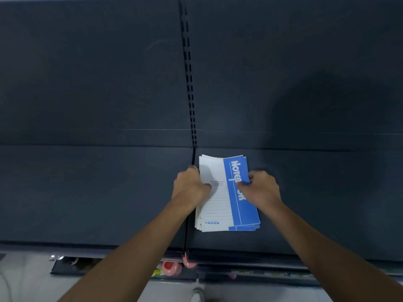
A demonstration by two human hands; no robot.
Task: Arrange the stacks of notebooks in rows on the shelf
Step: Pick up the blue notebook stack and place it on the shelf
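Cover title on notebook stack [226, 205]: middle letters covered by right hand [262, 188]; small print illegible. Fingertips of left hand [189, 185]: hidden beyond stack edge. Beneath shelf [87, 192], pink items [170, 267]: mostly hidden, blurred.

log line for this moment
notebook stack: on shelf | left hand: grips left edge | right hand: grips right edge
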